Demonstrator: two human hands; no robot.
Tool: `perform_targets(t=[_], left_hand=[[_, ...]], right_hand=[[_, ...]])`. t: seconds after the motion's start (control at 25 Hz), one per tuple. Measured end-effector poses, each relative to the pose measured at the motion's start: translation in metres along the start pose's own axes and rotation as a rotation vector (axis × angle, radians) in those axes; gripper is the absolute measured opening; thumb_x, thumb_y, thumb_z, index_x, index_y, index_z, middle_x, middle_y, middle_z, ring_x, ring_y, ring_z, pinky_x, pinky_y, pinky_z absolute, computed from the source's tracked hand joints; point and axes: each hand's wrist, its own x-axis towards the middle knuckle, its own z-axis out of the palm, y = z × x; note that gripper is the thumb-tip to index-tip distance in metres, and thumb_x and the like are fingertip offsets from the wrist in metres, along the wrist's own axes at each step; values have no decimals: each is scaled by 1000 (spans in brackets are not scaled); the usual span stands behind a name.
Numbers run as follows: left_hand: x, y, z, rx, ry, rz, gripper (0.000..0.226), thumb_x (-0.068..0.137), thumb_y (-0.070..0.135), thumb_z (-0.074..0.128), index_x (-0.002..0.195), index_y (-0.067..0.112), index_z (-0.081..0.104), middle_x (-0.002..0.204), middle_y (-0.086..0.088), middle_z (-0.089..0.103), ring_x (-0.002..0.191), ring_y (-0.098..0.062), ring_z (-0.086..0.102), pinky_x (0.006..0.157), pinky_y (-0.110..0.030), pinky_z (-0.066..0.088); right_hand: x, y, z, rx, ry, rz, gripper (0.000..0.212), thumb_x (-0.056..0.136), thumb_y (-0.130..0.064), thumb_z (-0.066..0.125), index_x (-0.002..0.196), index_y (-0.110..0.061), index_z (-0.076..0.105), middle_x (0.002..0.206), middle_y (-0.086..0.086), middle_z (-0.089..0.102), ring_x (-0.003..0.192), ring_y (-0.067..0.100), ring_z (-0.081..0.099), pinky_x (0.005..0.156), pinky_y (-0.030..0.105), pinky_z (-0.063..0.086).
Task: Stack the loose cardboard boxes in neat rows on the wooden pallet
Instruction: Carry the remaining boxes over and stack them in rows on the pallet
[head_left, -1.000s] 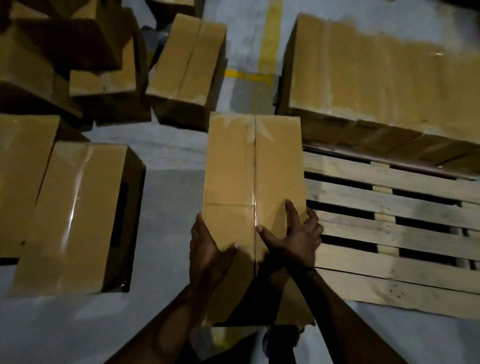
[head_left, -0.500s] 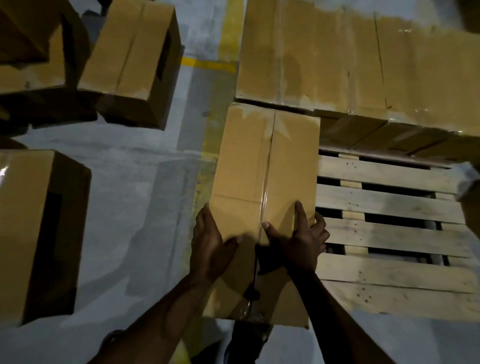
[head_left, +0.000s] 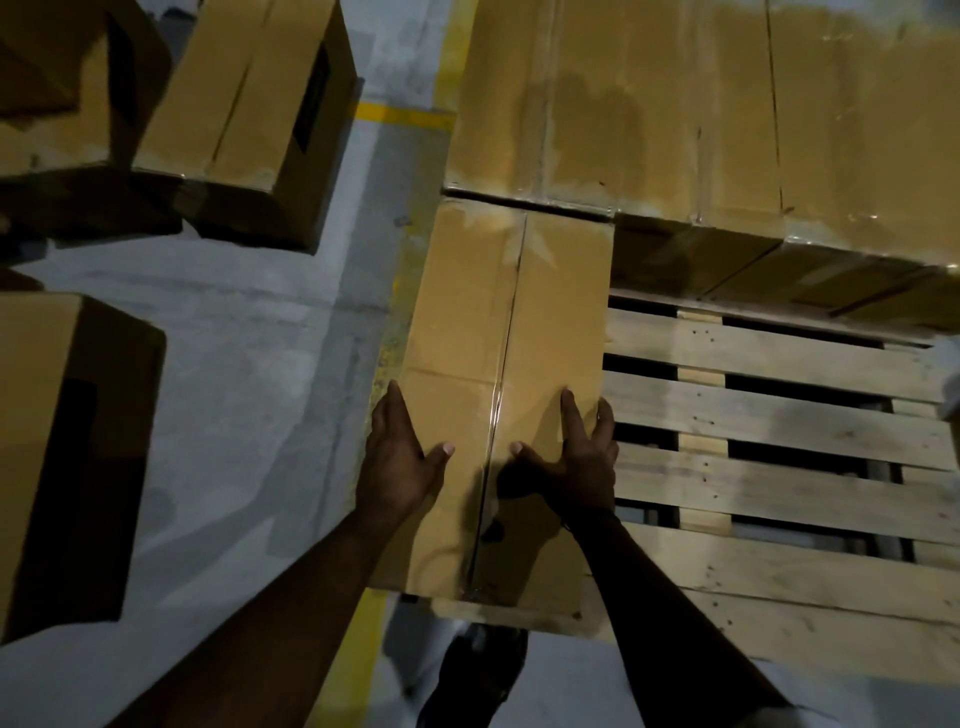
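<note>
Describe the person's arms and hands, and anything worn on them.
Both hands are bare: no gloves on the left hand or the right hand, and no rings or watch that show in the dim light. The left forearm and right forearm are bare too, no sleeve in view. A thin dark cord seems to circle the right wrist.

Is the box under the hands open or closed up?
Closed. On the box the two top flaps lie flat and meet in the middle, with shiny tape along the seam.
</note>
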Motion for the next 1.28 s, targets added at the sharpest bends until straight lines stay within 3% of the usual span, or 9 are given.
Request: perform_targets(t=[0.12, 0.28, 0.44, 0.76, 0.88, 1.28], left_hand=[[-12, 0, -1, -20, -14, -48, 113, 87, 36, 78, 162, 14, -4, 169, -12, 11, 153, -31, 20, 120, -40, 23], [-15, -5, -1, -41, 19, 5, 109, 82, 26, 84, 162, 14, 10, 164, -9, 29, 149, -27, 32, 121, -39, 30], [-10, -16, -9, -33, -14, 106, 102, 80, 26, 83, 159, 17, 20, 151, -7, 49, 134, -26, 50, 108, -47, 47], [-9, -22, -5, -8, -11, 126, 101, 80, 20, 84, 159, 17, 20, 154, -6, 45, 138, -25, 46, 113, -49, 42], [-14, -27, -5, 49, 10, 135, 99, 85, 21, 81, 161, 10, 18, 162, -11, 33, 148, -28, 35, 118, -51, 36], [-16, -12, -13, 124, -39, 154, 102, 88, 19, 79, 162, 9, 10, 169, -10, 11, 154, -27, 18, 120, -32, 21]], right_hand=[[-9, 0, -1, 133, -53, 54, 110, 76, -61, 78, 161, -36, 14, 166, 19, 3, 148, 48, 17, 111, 59, 36], [-14, -4, 0, 189, -35, 104, 111, 73, -69, 73, 161, -39, 13, 165, 19, 5, 147, 48, 16, 113, 60, 33], [-18, 1, -5, 193, 34, 73, 102, 80, -58, 77, 160, -42, 16, 167, 12, 0, 151, 42, 10, 116, 60, 29], [-15, 13, -2, 243, -88, 34, 98, 84, -52, 76, 158, -46, 11, 167, -1, -11, 153, 38, 6, 120, 56, 27], [-15, 12, 2, 246, -78, -4, 98, 84, -50, 76, 158, -47, 11, 167, -5, -13, 153, 36, 7, 120, 56, 29], [-12, 14, -5, 198, -115, 18, 97, 88, -49, 72, 161, -38, 9, 167, -2, -13, 153, 37, 13, 121, 50, 29]])
